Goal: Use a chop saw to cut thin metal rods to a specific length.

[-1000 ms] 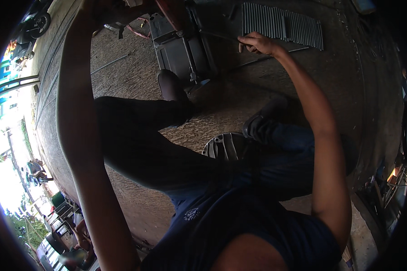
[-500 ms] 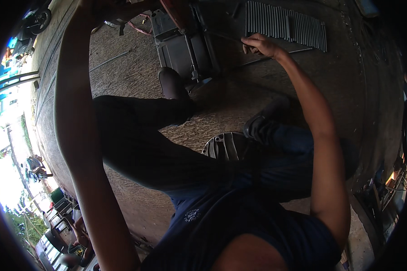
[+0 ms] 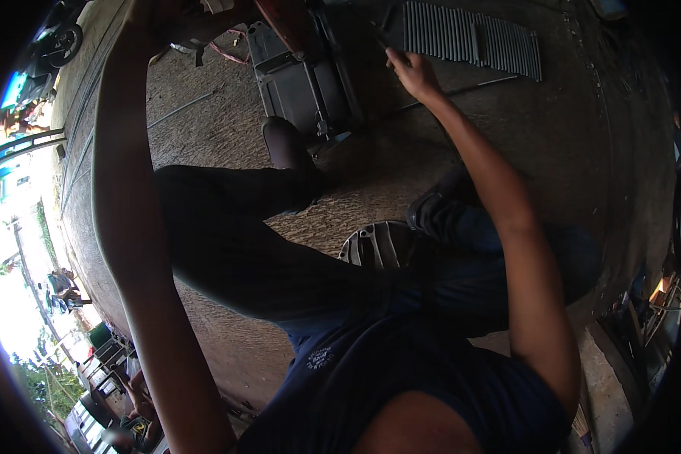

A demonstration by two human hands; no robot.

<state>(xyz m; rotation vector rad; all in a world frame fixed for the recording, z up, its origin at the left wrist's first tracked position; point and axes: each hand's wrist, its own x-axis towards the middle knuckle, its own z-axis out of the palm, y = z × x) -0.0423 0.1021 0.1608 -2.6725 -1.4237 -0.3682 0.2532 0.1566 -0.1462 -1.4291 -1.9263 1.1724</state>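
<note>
My right hand (image 3: pixel 416 76) is closed around the end of a thin dark rod (image 3: pixel 378 34), which points up and to the left. The rod's exact kind is too dark to make out. At the upper left edge, my left hand (image 3: pixel 175 21) lies in deep shadow, its fingers hidden. Nearest to it are a reddish-brown metal piece (image 3: pixel 278 24) and a pinkish cord (image 3: pixel 234 51). Between my hands stands a dark metal frame with a flat panel (image 3: pixel 286 91) and a slim metal bar (image 3: pixel 312 83) across it.
A grey slatted panel (image 3: pixel 439 36) lies beyond my right hand, with a thin rod (image 3: pixel 484 85) near it. A ribbed round metal piece (image 3: pixel 378 244) is by my shoe (image 3: pixel 425 212). Another person (image 3: pixel 138 424) and a motorcycle (image 3: pixel 64 45) appear at the left.
My right hand has moved left and slightly away from me. The rod in it has swung from pointing left to pointing more upward. My left arm stays nearly in place.
</note>
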